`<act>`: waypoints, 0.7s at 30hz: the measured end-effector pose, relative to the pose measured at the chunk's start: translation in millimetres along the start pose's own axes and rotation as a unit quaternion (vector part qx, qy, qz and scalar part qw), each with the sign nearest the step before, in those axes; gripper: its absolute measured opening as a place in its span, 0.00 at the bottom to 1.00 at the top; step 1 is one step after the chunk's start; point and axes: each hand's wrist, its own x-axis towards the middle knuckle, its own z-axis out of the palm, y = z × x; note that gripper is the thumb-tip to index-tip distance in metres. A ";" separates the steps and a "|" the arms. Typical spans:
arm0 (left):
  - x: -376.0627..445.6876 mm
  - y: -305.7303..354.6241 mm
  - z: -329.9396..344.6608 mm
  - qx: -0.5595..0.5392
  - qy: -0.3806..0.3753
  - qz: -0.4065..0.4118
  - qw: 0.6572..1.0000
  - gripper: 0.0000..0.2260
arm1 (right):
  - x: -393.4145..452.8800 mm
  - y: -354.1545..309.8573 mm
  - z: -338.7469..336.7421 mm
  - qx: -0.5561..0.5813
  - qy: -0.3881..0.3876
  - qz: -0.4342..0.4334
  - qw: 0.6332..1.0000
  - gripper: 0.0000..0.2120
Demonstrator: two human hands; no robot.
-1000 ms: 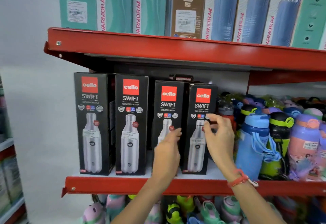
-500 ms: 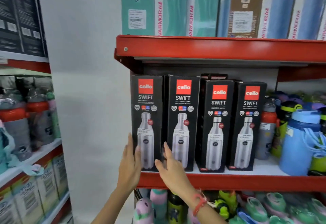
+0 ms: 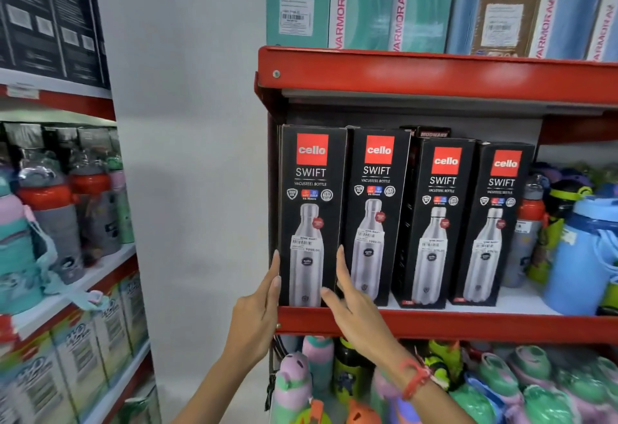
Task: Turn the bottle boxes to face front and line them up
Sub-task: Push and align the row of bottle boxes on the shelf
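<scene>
Shelf: a red metal shelf [image 3: 468, 323] carries four black bottle boxes standing upright in a row, all with the printed front facing out.
First box: the leftmost bottle box [image 3: 311, 216] stands at the shelf's left end, its base at the front lip, at about 9 o'clock of the row.
Second box: the second box [image 3: 374, 216] stands just beside the first, touching or nearly touching it, front edge about level with it.
Third box: the third box [image 3: 434, 223] sits at 3 o'clock of the second, set a little further back on the shelf.
Fourth box: the fourth box [image 3: 495, 226] stands beside the third, also set back.
Left hand: the left hand [image 3: 257, 306] is flat with fingers straight and together, laid against the outer left side of the first box near its bottom; it grips nothing.
Right hand: the right hand [image 3: 351, 300] has fingers spread and extended, resting on the lower front where the first and second boxes meet; it closes around nothing. A red band [image 3: 414, 378] circles its wrist.
Neighbours: at 3 o'clock of the boxes stands a blue bottle [image 3: 582, 256] among other coloured bottles.
</scene>
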 end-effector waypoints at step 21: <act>6.0 103.8 118.3 -0.026 -0.015 -0.007 1.000 0.29 | 5.8 59.2 -58.3 0.007 0.076 0.017 0.997 0.35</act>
